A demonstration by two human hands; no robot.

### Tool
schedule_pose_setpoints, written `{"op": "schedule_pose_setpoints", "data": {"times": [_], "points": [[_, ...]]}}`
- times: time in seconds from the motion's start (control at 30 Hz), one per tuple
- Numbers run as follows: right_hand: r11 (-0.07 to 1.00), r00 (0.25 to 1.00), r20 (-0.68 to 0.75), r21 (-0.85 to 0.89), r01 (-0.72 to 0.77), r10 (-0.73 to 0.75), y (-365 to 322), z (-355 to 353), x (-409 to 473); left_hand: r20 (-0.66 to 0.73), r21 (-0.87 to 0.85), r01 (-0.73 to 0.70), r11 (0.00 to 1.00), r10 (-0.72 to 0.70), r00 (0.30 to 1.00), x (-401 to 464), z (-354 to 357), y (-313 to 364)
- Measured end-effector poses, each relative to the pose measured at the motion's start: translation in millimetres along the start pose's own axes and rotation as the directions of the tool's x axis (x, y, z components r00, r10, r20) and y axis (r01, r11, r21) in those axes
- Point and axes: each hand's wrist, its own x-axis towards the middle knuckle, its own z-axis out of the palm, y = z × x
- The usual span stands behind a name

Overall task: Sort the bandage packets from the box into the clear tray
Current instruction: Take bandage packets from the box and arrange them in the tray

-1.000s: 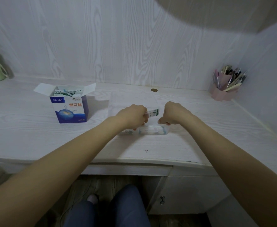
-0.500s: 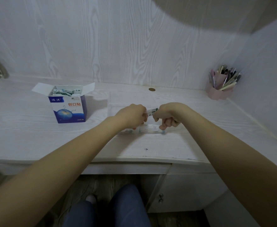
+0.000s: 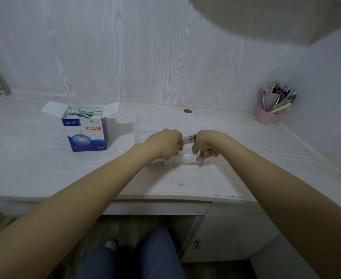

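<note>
Bandage packet [image 3: 189,139]: white with green print, too small to read; long axis level, running left to right, held above the clear tray [image 3: 182,161]. Left hand [image 3: 165,143] pinches its left end, right hand [image 3: 206,144] its right end, fingers of both curled. Box [image 3: 87,132]: left of the tray, upright, flaps open, more packets inside; blue-and-white front reads 创口贴 in orange. Pink pen holder [image 3: 270,115]: far right of the tray, by the wall.
</note>
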Motion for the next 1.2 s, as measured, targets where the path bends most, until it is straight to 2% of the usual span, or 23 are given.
{"op": "schedule_pose_setpoints", "data": {"times": [0.17,0.43,0.83,1.1,1.2], "points": [[0.983,0.997,-0.005,-0.166,-0.082,0.083,-5,3,-5,-0.003,0.014,0.001,1.000,-0.001,1.000,1,0,0],[0.957,0.977,-0.202,-0.263,-0.122,0.069,-4,8,-1,0.003,0.008,0.002,1.000,-0.002,1.000,1,0,0],[0.962,0.974,-0.224,-0.260,-0.084,0.025,3,8,4,0.000,-0.032,-0.001,0.999,0.001,1.000,3,0,-3],[0.960,0.990,-0.140,-0.274,-0.058,0.020,7,1,-5,-0.049,-0.105,-0.019,0.994,0.014,0.999,-4,-6,-6],[0.976,0.992,-0.124,-0.215,-0.044,0.017,9,-3,-8,-0.084,-0.136,-0.030,0.990,0.019,0.996,-8,-11,-7]]}}
